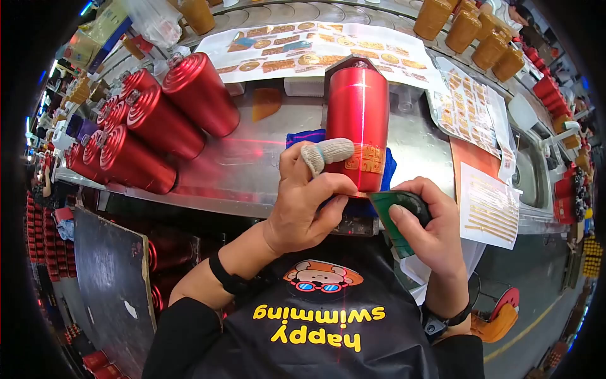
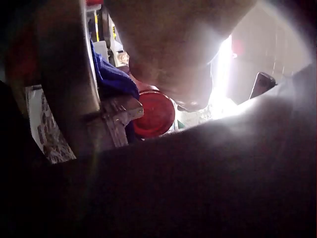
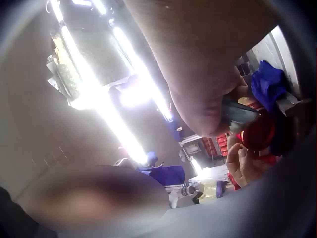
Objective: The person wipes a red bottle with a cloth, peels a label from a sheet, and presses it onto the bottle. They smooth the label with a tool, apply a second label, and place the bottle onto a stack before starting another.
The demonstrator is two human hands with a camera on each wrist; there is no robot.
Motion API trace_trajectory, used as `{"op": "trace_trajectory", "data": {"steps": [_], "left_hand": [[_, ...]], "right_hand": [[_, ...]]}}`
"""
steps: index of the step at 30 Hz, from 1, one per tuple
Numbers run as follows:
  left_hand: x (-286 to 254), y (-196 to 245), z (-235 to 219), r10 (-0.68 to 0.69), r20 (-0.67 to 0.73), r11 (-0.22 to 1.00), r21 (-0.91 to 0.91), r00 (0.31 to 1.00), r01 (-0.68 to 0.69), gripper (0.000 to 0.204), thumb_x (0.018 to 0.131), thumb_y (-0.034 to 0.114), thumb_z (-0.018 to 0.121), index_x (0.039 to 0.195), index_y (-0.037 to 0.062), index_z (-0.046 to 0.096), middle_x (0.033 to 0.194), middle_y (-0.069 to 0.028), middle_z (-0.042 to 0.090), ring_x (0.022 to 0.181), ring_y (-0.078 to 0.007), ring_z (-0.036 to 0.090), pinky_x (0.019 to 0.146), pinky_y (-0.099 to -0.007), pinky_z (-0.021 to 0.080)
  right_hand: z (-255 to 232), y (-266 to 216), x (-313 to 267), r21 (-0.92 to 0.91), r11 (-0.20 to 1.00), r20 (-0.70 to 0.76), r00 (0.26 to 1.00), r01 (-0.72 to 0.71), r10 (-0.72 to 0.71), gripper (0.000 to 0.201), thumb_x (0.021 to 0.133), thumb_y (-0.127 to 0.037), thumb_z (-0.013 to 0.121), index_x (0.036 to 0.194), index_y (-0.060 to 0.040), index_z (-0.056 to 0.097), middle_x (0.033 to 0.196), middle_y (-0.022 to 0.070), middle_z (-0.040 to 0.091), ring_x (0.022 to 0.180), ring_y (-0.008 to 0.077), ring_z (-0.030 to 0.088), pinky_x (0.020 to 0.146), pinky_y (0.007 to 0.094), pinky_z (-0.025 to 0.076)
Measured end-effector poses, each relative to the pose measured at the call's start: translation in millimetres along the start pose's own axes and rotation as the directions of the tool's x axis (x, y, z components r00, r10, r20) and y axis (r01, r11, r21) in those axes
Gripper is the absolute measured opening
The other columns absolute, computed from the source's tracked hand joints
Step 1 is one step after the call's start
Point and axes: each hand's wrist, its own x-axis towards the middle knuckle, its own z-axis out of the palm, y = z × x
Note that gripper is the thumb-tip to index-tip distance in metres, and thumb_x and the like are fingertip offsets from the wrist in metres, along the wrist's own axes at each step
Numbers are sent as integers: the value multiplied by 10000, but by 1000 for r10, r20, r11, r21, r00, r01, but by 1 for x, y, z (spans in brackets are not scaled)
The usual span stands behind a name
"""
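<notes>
Grips a flat green tool in the right hand, rests the left hand, fingers loosely spread, one knit-covered, against a glossy red, gold-patterned cylinder lying over blue cloth on the metal desk, and wears a black apron reading "happy swimming".

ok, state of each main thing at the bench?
Worked canister: lying down, gold pattern near base
Blue cloth: crumpled, under canister
Green tool: gripped in right hand
Left hand: touching canister
Grouped red canisters: no gold visible
White sheet: holding gold strips
</notes>
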Motion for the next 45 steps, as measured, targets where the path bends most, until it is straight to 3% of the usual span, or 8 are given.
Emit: {"op": "trace_trajectory", "data": {"steps": [3, 8, 20, 33, 38, 42, 44, 45], "left_hand": [[13, 3, -6, 71, 84, 997, 16, 994, -72, 263, 706, 36, 659, 952, 126, 681, 1344, -154, 527, 1194, -372, 413, 1035, -439, 320], [21, -4, -5, 154, 187, 985, 46, 970, -165, 297, 671, 43, 660, 950, 138, 683, 1346, -144, 519, 1212, -379, 413, 1043, -479, 310], [29, -9, -11, 221, 230, 974, -6, 948, -226, 293, 665, 69, 694, 946, 143, 657, 1315, -149, 525, 1206, -376, 422, 1020, -494, 326], [24, -7, -17, 102, 205, 993, -80, 973, -87, 280, 686, 89, 705, 926, 97, 563, 1361, -186, 499, 1193, -395, 436, 1045, -476, 308], [13, -2, -3, 4, 116, 1000, 11, 993, -5, 350, 686, 87, 723, 981, 71, 535, 1396, -266, 461, 1215, -400, 413, 1077, -481, 280], [10, -2, 0, -47, 81, 995, -85, 996, 54, 276, 739, 83, 681, 974, 61, 537, 1405, -272, 450, 1211, -378, 426, 1072, -451, 292], [7, -2, 1, -93, 86, 982, -159, 992, 106, 237, 767, 77, 652, 972, 55, 537, 1408, -272, 446, 1208, -369, 433, 1069, -439, 297], [7, -4, 1, -67, 73, 987, -138, 995, 77, 233, 768, 64, 655, 972, 52, 544, 1403, -266, 450, 1196, -376, 435, 1021, -419, 349]], "right_hand": [[0, -8, -1, 107, 987, -16, 992, -121, 124, 152, 820, -43, 661, 952, 26, 630, 762, 46, 629, 671, 91, 574, 609, 250, 455], [-2, 2, -2, 79, 996, -42, 998, -41, 45, 147, 821, -36, 659, 953, 24, 631, 766, 45, 629, 672, 87, 570, 610, 243, 456], [1, 0, -1, 90, 995, -13, 999, -47, 48, 148, 828, -31, 661, 964, 17, 628, 757, 36, 636, 661, 77, 576, 599, 232, 455], [1, -5, 1, 27, 995, 10, 996, -93, 93, 170, 829, -63, 661, 972, 20, 624, 751, 48, 646, 677, 91, 598, 621, 248, 479], [10, -6, 8, 89, 991, 64, 994, -95, 90, 174, 836, -74, 658, 975, 23, 621, 773, 60, 651, 697, 93, 598, 640, 255, 486], [4, -9, 4, 179, 975, 85, 990, -129, 115, 185, 847, -73, 652, 1000, 24, 616, 797, 71, 652, 714, 105, 604, 653, 262, 488], [-1, -3, 2, 114, 990, 21, 996, -88, 86, 185, 856, -71, 644, 1014, 19, 613, 787, 75, 646, 708, 116, 606, 653, 267, 484], [-3, -1, 1, 81, 994, -10, 998, -68, 69, 185, 860, -71, 639, 1021, 17, 612, 782, 77, 642, 704, 122, 607, 652, 270, 482]]}}
